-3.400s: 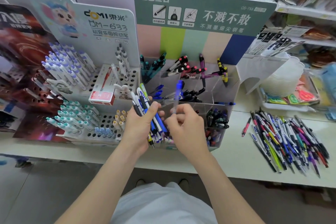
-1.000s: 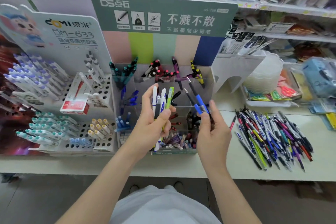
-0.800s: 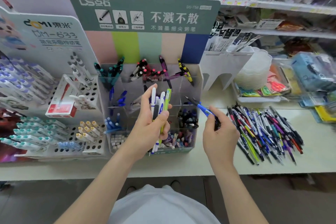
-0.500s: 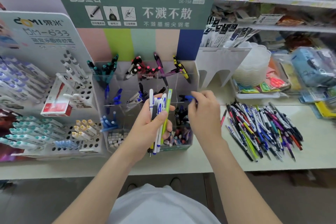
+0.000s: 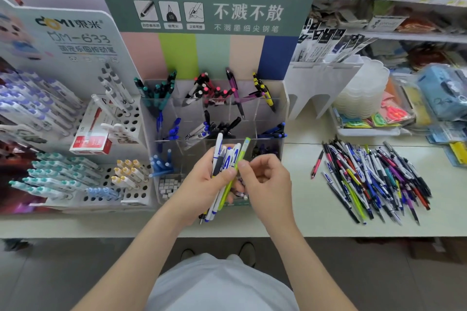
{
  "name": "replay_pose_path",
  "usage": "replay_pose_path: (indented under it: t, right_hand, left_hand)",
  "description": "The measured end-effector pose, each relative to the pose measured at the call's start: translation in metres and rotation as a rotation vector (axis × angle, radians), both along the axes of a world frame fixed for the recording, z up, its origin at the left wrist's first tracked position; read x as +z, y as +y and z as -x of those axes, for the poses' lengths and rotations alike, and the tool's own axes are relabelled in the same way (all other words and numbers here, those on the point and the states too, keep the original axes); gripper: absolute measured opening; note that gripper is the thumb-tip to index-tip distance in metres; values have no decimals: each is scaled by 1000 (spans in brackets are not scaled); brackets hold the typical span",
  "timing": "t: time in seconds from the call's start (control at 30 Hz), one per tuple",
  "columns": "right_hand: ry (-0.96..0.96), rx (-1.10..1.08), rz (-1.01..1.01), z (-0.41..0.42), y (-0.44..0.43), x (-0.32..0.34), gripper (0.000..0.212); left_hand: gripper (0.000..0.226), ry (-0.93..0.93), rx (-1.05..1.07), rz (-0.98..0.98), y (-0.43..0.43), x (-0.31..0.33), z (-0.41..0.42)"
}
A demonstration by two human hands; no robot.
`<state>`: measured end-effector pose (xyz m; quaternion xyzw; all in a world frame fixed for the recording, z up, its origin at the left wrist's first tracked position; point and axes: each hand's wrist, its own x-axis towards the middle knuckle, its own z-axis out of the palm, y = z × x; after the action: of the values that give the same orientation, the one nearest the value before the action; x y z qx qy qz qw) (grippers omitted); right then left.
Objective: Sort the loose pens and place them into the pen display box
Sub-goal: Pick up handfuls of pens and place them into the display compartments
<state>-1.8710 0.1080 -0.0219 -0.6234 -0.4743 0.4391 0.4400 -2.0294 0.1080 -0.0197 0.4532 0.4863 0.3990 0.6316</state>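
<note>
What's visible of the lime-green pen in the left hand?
The green pen is slim, lime, plastic-looking. It stands nearly upright, top leaning right, at the right edge of a bundle of white-and-blue pens gripped by the left hand, whose thumb lies across its shaft. Its top sticks out above the hand; its lower end shows below. The right hand touches the shaft with a fingertip; a full pinch isn't clear. It is held in front of the display box, not in it.
</note>
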Motion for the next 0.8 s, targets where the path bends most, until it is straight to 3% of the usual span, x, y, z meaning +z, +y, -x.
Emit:
replay_pose_path:
  t: [0.07, 0.23, 0.37, 0.43, 0.53, 0.63, 0.73, 0.8]
  right_hand:
    - [-37, -6, 22, 7, -2, -6, 10]
    - [-55, 70, 44, 28, 0, -13, 21]
    - [238, -146, -15, 48, 3, -17, 18]
    - [244, -167, -153, 52, 0, -14, 19]
    - [-160, 50, -228, 55, 1, -22, 33]
    - [-669, 309, -46, 66, 7, -33, 46]
    - [-876, 455, -16, 84, 20, -32, 43]
    - [-901, 511, -23, 92, 34, -35, 43]
  left_hand:
    - [35, 50, -37, 19, -5, -3, 9]
    - [41, 1, -52, 61, -14, -4, 29]
    - [41, 27, 59, 56, -21, -9, 43]
    - [38, 10, 188, 60, -25, -8, 50]
    - [37, 39, 334, 11, -27, -10, 70]
    - [44, -49, 349, 53, -30, -9, 86]
    - [53, -150, 292, 78, -34, -8, 91]
    - [55, -207, 264, 83, -34, -8, 90]
